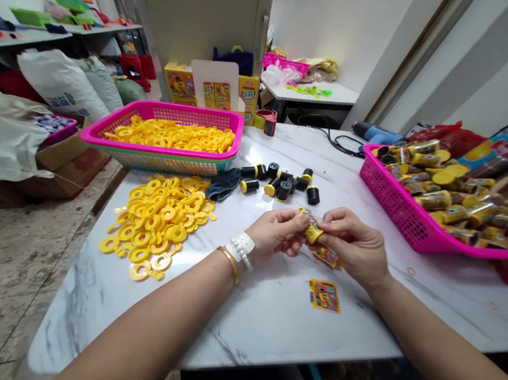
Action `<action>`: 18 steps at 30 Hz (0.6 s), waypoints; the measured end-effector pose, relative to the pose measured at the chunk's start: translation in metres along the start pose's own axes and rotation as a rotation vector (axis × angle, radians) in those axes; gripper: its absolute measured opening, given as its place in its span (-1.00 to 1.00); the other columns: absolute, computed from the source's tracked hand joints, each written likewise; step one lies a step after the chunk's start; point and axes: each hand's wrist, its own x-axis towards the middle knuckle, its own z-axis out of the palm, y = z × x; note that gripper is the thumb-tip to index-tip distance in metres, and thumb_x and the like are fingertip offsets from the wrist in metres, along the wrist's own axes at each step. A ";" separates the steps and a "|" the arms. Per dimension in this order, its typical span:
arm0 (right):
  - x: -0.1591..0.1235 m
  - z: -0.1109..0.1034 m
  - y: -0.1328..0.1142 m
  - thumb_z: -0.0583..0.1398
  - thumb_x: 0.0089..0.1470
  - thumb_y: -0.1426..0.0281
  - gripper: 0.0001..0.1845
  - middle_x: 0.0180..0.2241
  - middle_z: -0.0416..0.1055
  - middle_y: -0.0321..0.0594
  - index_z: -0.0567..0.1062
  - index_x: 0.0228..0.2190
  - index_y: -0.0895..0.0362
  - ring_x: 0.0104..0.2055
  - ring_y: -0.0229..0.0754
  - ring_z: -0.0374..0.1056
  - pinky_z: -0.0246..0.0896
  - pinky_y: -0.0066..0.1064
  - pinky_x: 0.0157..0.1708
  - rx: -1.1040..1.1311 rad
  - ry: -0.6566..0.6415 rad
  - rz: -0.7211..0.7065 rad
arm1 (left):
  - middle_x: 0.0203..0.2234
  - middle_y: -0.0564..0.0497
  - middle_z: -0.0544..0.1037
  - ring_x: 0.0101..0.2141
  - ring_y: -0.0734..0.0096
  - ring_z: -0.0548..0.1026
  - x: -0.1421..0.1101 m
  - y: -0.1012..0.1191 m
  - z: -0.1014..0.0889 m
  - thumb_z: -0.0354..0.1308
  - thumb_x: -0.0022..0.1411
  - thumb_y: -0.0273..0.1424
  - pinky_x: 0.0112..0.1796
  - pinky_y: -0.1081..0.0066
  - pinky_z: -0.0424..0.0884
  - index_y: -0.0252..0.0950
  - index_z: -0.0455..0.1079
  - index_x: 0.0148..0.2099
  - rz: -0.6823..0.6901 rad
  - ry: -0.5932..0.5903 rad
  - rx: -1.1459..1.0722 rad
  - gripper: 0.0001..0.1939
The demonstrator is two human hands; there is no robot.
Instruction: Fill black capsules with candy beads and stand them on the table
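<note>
Both hands meet over the front middle of the marbled table [257, 320]. My left hand [281, 232], with bracelets at the wrist, pinches a small printed yellow label [313, 230] from the left. On its other side, the fingers of my right hand [352, 243] grip the same label. Whether anything is inside it cannot be made out. Beneath the hands are more printed labels [327, 257], partly covered. A single flat label [324, 295] lies nearer the table's front edge. Black cylinders with yellow ends [283, 189] are scattered just beyond my hands.
Yellow ring-shaped pieces [160, 216] are heaped at left, before a pink basket [160, 105] of similar pieces. A dark cloth [223, 185] lies beside them. Another pink basket [399, 217], at right, holds wrapped cylinders. Printed boxes [180, 83] stand behind.
</note>
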 end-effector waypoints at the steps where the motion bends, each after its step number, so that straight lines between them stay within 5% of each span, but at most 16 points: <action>1: -0.001 0.001 -0.003 0.34 0.01 0.46 -0.79 -0.17 0.32 -0.24 0.62 -0.27 -0.03 -0.34 -0.26 0.46 0.59 -0.32 -0.38 -0.026 -0.025 -0.013 | -0.57 0.04 0.50 -0.63 0.62 0.37 -0.001 0.000 0.001 0.34 0.00 0.00 -0.57 0.56 0.27 -0.36 0.38 -0.26 -0.008 -0.018 -0.001 -0.49; 6: -0.033 -0.010 -0.030 0.33 0.02 0.49 -0.79 -0.10 0.30 -0.22 0.63 -0.28 -0.04 -0.40 -0.27 0.46 0.56 -0.32 -0.44 -0.062 -0.135 0.081 | -0.57 0.04 0.50 -0.64 0.55 0.38 -0.004 -0.003 0.010 0.25 0.04 0.09 -0.58 0.51 0.25 -0.33 0.37 -0.22 -0.104 -0.177 0.197 -0.45; 9: -0.075 -0.034 -0.058 0.31 0.03 0.50 -0.83 -0.14 0.32 -0.21 0.63 -0.33 -0.01 -0.48 -0.32 0.42 0.48 -0.40 -0.54 -0.097 -0.278 0.282 | -0.61 0.06 0.48 -0.64 0.51 0.37 -0.004 -0.008 0.014 0.23 0.11 0.01 -0.56 0.50 0.20 -0.30 0.40 -0.13 -0.024 -0.062 0.552 -0.51; 12: -0.122 -0.055 -0.080 0.30 0.04 0.48 -0.88 -0.24 0.37 -0.19 0.62 -0.40 0.02 -0.35 -0.23 0.45 0.47 -0.38 -0.36 -0.296 -0.535 0.414 | -0.62 0.07 0.45 -0.58 0.49 0.36 -0.004 -0.018 0.019 0.26 0.11 -0.12 -0.51 0.48 0.19 -0.30 0.46 -0.26 0.149 0.022 0.904 -0.67; 15: -0.166 -0.063 -0.074 0.21 0.09 0.51 -0.81 -0.24 0.44 -0.17 0.61 -0.36 0.02 -0.29 -0.19 0.47 0.42 -0.42 -0.31 -0.594 -0.686 0.441 | -0.46 -0.02 0.51 -0.43 0.35 0.43 -0.008 -0.029 0.031 0.30 0.06 -0.22 -0.44 0.43 0.23 -0.30 0.49 -0.27 0.213 0.000 1.259 -0.75; 18: -0.188 -0.063 -0.054 0.11 0.09 0.54 -0.66 -0.11 0.49 -0.10 0.59 -0.18 0.00 -0.28 -0.13 0.52 0.43 -0.41 -0.34 -0.885 -0.679 0.359 | -0.26 -0.11 0.52 -0.24 0.19 0.46 -0.013 -0.038 0.042 0.25 0.08 -0.36 -0.34 0.37 0.29 -0.28 0.50 -0.23 0.218 0.007 1.523 -0.83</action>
